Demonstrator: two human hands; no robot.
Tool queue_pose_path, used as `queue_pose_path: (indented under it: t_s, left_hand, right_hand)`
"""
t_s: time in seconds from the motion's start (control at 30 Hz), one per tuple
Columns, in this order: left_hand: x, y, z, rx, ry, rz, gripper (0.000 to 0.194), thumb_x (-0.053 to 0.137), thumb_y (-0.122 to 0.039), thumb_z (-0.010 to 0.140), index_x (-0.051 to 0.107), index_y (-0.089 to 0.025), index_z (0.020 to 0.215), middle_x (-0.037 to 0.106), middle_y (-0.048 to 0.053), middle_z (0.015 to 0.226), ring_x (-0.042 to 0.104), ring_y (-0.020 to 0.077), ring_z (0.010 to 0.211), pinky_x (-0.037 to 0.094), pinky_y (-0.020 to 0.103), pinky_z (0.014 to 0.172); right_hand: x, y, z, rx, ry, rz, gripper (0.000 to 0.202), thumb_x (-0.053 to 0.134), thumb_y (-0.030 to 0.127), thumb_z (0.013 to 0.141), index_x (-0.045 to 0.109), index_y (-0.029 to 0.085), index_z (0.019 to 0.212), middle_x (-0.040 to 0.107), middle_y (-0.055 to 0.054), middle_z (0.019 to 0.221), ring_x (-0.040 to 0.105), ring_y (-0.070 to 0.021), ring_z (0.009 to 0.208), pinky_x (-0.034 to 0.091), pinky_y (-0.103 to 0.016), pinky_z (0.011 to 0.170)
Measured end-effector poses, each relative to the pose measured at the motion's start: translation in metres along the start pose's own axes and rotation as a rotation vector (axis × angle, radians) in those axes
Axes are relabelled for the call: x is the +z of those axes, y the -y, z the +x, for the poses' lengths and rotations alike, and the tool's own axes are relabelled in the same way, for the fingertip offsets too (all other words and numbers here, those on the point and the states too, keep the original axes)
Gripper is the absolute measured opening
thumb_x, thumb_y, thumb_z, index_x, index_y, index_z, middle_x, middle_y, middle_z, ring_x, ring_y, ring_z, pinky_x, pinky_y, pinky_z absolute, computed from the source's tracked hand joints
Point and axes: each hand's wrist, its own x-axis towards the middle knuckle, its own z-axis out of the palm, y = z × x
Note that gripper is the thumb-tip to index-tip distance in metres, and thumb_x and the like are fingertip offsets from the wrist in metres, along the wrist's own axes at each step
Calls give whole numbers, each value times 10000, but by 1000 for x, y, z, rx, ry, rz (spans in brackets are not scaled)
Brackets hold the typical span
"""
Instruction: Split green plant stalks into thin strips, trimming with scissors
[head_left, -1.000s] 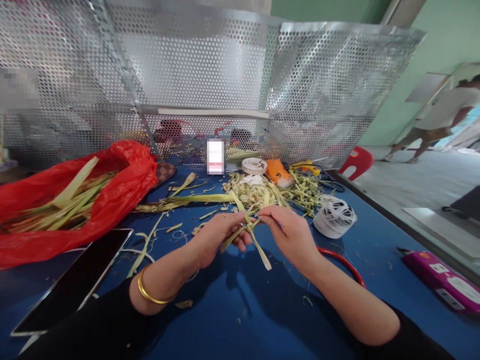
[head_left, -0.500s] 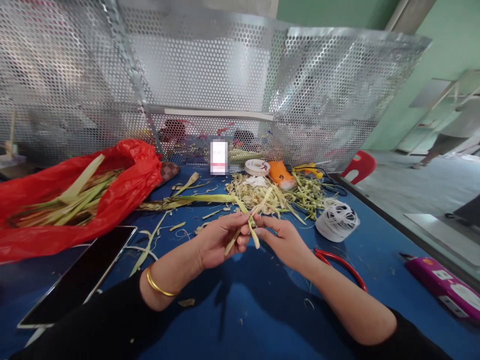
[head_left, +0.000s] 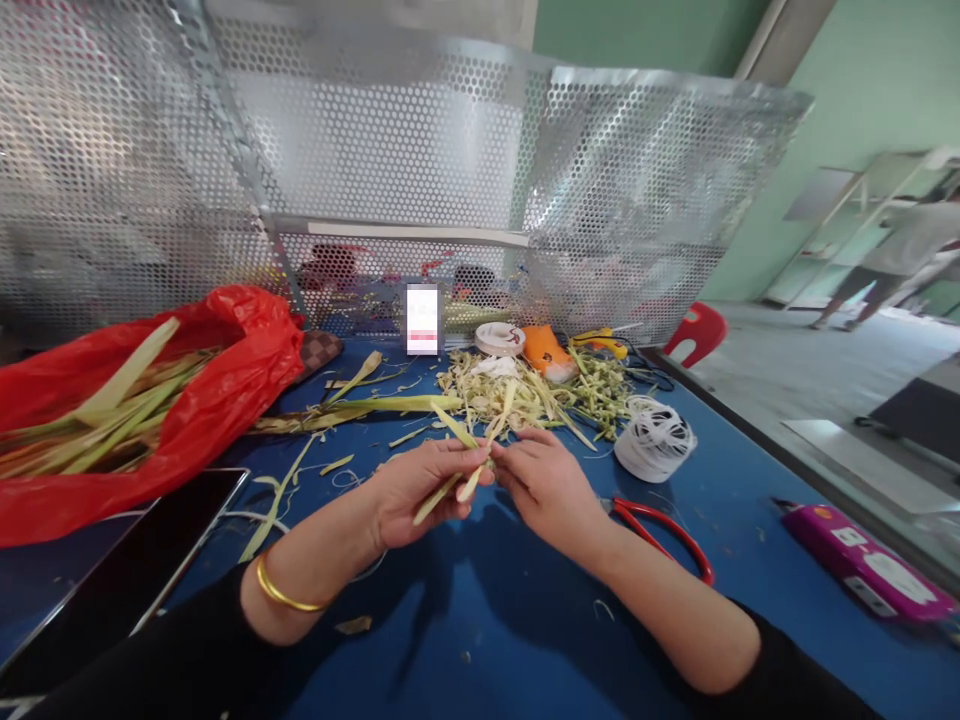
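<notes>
Leaf strips (head_left: 474, 484) cross in the air above the blue counter (head_left: 525, 650), between the two hands. The fingers of the left hand (head_left: 409, 492) are closed on them, with loose ends poking out below. The fingers of the right hand (head_left: 551, 490) are drawn together at the crossing and seem to pinch it, though the tips are partly hidden.

The crossing looks like the weak spot: if the left thumb eases off, the strips could slide apart, and a hard pull from the right could split such thin leaf. A longer leaf (head_left: 397, 404) lies behind the hands, its tip close to the held strips; if it snags on them, it could tug them askew. Red-handled scissors (head_left: 679, 535) lie just beside the right forearm, where an outward sweep might knock them. A strip dropped toward the pile of scraps (head_left: 469, 388) could be hard to pick out.
</notes>
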Motion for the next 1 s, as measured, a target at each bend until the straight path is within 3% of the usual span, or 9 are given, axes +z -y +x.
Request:
queue_pose_path:
  t_s: [0.2,0.57,0.67,0.77,0.9,1.0]
  left_hand:
    - [-1,4,0,83,53,67,122,708,-198,737,632,-129,801,605,-17,529,509,58,372,426,152,411]
    - [2,5,1,117,-75,148,207,709,-290,738,642,-138,861,653,2,620,539,65,440,426,163,463]
    - [2,4,1,183,-85,244,269,687,-388,750,645,-133,822,660,13,631,564,78,480,450,180,509]
    - [2,5,1,214,-119,357,309,691,-434,728,623,-133,751,658,10,602,581,92,465,463,199,515]
    - [3,10,4,151,-110,440,376,697,-495,690,596,-136,730,693,36,634,608,110,459,462,211,495]
    - [3,13,7,127,-127,453,430,702,-543,656,591,-141,764,708,49,650,613,117,461,455,213,485]
  right_hand:
    - [2,-7,2,-54,-88,-133,204,428,127,898,583,181,777,626,-20,684,555,-148,675,345,-350,935]
    - [10,-7,2,79,-33,-7,154,493,190,905,629,187,833,659,-12,696,586,-151,714,337,-360,915]
    - [4,-5,5,167,-8,208,140,506,193,891,643,192,917,677,-39,835,594,-172,831,384,-344,879]
    - [-4,0,10,320,-34,641,160,506,231,881,656,192,925,665,-45,938,590,-179,913,433,-309,832]
    - [-4,6,12,568,-94,1104,154,617,300,784,675,180,860,661,-23,826,603,-179,826,455,-313,806]
    - [2,9,12,675,-173,1122,113,660,281,718,655,168,711,616,4,666,564,-151,675,450,-283,696]
